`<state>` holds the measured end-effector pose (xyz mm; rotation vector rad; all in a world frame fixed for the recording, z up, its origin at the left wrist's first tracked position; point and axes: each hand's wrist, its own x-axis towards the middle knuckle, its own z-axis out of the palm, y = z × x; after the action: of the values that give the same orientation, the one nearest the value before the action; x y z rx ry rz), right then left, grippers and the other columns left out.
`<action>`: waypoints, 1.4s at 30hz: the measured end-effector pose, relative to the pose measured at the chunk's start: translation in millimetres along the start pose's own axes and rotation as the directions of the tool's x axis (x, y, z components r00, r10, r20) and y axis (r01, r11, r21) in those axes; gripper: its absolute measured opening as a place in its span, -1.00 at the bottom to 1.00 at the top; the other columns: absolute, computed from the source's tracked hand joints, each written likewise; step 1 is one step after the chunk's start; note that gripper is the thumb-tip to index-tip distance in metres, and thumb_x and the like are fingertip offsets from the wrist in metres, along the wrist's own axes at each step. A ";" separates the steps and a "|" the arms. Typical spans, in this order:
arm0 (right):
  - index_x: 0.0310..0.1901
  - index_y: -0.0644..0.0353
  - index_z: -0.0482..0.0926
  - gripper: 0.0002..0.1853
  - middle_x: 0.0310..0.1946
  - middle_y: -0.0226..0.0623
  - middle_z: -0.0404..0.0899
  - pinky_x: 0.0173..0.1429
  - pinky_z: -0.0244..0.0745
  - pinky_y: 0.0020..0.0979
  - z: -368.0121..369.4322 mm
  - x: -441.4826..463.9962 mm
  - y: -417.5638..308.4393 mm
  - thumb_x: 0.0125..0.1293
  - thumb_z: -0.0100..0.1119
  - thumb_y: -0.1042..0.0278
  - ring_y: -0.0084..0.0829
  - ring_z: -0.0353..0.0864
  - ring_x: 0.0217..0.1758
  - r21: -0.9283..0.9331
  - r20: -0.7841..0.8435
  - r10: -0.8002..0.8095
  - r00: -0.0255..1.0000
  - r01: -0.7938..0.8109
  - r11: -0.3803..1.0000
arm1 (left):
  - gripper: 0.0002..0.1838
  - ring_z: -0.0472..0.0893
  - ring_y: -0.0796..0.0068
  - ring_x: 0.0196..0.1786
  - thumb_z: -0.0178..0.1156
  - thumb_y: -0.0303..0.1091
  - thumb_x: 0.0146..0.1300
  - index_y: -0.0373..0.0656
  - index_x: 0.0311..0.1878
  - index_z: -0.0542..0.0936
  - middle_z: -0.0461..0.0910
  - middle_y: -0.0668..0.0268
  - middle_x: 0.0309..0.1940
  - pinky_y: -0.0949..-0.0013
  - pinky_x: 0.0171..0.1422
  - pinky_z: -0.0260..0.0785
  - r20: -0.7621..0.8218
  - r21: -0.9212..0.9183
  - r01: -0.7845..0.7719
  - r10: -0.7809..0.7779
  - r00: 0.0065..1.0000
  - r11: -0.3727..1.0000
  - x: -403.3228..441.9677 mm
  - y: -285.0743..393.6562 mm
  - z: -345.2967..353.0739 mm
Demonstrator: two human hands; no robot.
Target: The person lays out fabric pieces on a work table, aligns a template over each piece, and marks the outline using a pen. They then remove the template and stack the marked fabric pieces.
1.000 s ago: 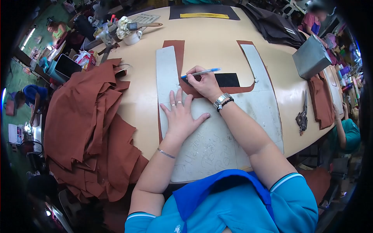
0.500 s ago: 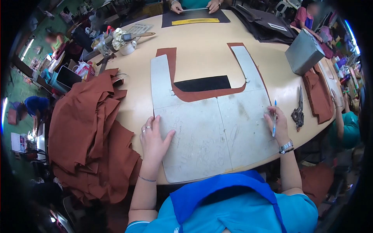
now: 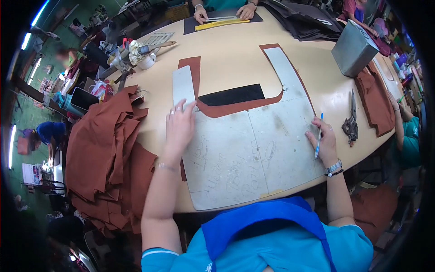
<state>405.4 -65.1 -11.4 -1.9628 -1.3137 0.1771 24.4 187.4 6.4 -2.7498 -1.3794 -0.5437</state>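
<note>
A large grey-white U-shaped template (image 3: 235, 149) with handwriting lies on the table over a reddish-brown leather-like piece (image 3: 235, 109). The brown edge shows along the inner cutout, at both arm tops and as a strip at the lower left. My left hand (image 3: 181, 129) rests near the base of the template's left arm, fingers stretched out and holding nothing. At the template's right edge, my right hand (image 3: 324, 143) holds a blue pen (image 3: 319, 140) upright between its fingers. A black strip (image 3: 233, 94) lies inside the cutout.
Brown pieces (image 3: 102, 149) are heaped at left. Dark-handled scissors (image 3: 350, 122) and a metal can (image 3: 355, 49) stand right, beside folded brown pieces (image 3: 376, 99). A brush (image 3: 156, 46) rests on a white pot (image 3: 146, 61). Across the table, a co-worker's hands (image 3: 224, 12) hold a ruler.
My left hand has moved forward along the template's left side. A strip of brown now shows at the lower left edge. The right hand keeps the pen, nearly in place.
</note>
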 end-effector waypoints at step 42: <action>0.02 0.27 0.54 -0.56 0.17 -0.01 0.54 0.40 0.32 -0.24 4.3 -0.2 1.3 0.06 0.40 0.60 -0.17 0.49 0.30 0.005 0.025 0.044 0.999 -0.044 0.999 | -0.83 0.63 0.33 -0.17 0.26 -0.45 0.12 0.00 -0.20 0.67 0.64 0.43 -0.23 0.22 0.02 0.44 -0.028 -0.051 -0.339 0.338 0.941 0.939 51.4 -36.7 9.1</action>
<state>404.2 -63.4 -15.3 -1.9917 -1.2852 0.2263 26.7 251.2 8.9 -2.9230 -0.8654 -0.5910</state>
